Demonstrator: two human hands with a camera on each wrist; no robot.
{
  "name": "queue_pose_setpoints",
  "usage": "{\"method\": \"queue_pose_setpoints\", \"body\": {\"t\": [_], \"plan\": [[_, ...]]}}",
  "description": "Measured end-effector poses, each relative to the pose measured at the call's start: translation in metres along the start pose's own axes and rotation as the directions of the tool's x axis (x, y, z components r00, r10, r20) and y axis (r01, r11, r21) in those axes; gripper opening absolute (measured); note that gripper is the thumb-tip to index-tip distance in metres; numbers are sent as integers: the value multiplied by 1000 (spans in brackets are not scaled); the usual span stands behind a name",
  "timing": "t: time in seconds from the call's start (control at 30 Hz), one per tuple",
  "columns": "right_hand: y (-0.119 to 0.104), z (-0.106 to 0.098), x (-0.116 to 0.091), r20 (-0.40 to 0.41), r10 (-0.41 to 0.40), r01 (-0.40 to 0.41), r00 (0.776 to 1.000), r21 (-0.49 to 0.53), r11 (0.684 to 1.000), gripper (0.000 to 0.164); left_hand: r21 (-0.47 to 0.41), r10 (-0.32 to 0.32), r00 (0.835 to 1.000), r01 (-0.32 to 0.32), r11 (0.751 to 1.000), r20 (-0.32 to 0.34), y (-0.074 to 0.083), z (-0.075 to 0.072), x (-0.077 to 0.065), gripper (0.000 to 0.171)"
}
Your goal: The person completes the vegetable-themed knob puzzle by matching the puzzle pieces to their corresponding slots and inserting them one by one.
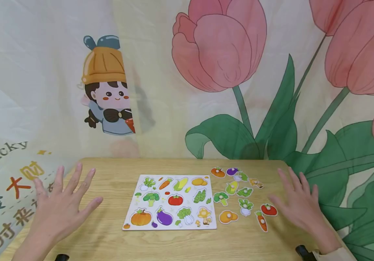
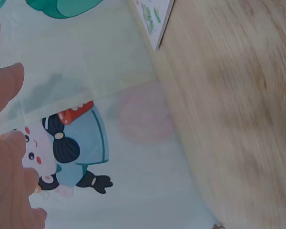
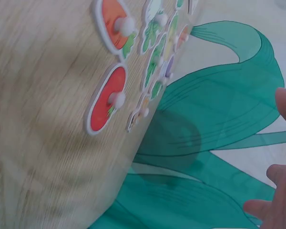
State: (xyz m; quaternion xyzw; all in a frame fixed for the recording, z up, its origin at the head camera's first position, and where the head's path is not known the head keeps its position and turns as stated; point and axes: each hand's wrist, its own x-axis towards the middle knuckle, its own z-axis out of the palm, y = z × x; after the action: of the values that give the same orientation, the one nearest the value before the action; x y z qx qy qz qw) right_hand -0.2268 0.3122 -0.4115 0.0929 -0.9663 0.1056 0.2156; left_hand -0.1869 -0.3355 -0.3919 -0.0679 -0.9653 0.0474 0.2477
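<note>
A white puzzle board (image 1: 175, 181) printed with vegetables lies on the wooden table. Loose knobbed vegetable pieces are scattered to its right, among them a tomato piece (image 1: 269, 210), a carrot piece (image 1: 261, 221), a potato piece (image 1: 228, 217) and a broccoli piece (image 1: 221, 198). My left hand (image 1: 64, 203) is raised at the table's left side with fingers spread, holding nothing. On the other side my right hand (image 1: 299, 204) is also spread and bare, nearest the tomato piece. White knobs stand up from the carrot piece (image 3: 115, 26) and tomato piece (image 3: 107, 100) in the right wrist view.
Further pieces lie toward the back right, including a pumpkin piece (image 1: 217, 172), an eggplant piece (image 1: 232, 171) and a corn piece (image 1: 231, 187). Behind the table (image 1: 108, 239) hangs a cloth (image 1: 161, 108) printed with tulips and a cartoon figure.
</note>
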Motion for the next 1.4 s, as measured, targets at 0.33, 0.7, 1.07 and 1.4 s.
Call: {"method": "queue_pose_setpoints", "body": {"t": [0.33, 0.7, 1.07, 1.4], "plan": [[-17, 6, 19, -52, -79, 80, 996, 32, 996, 80, -171, 33, 999, -28, 985, 30, 14, 23, -7, 90], [-31, 23, 25, 45, -37, 30, 998, 156, 987, 65, -421, 44, 993, 6, 907, 108, 41, 41, -6, 85], [-39, 45, 25, 125, -6, -34, 992, 316, 948, 52, -618, 79, 974, 72, 783, 213, 55, 67, -10, 83], [-44, 58, 20, 240, 9, -107, 971, 396, 912, 40, -646, 112, 951, 108, 756, 289, 61, 77, -16, 88]]}}
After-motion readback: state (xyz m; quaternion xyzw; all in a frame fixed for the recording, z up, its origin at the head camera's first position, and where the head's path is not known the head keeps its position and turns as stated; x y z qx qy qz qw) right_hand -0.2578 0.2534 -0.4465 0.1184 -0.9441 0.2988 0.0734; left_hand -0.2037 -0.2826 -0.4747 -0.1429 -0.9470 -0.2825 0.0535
